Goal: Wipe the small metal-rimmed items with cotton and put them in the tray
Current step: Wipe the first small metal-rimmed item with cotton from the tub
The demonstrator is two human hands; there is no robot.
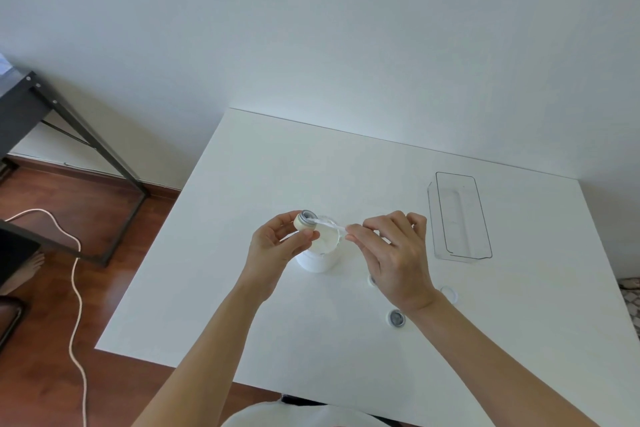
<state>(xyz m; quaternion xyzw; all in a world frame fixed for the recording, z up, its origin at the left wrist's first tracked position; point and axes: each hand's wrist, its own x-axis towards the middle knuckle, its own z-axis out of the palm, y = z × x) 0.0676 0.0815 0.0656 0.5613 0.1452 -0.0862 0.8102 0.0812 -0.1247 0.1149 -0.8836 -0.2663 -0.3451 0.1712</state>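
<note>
I am holding a small metal-rimmed item (305, 221) in my left hand (277, 246), up in the air above the middle of the white surface (242, 288). It is a short cream cylinder, and its grey metal-rimmed end is pointing up and toward the far edge, with its long axis tilting away from me. My left grip is closing round it, thumb on the near side and fingers curling behind. I cannot make out any label or writing on it.

My right hand (391, 253) is pinching a cotton swab (329, 224) between thumb and fingertips. The swab is lying roughly level, running left from my fingers, and its tip is touching the rimmed end of the item.

Directly below both hands a white round container (317, 262) is standing open on the surface. Nearer my edge, another metal-rimmed piece (397, 317) is lying face up beside my right wrist, a white ring (449, 293) is sitting just right of that wrist, and a further piece (372, 280) is showing partly under my hand.

The clear tray (460, 217) is sitting toward the far right corner, its long axis running from the far edge toward me, well apart from the item.
</note>
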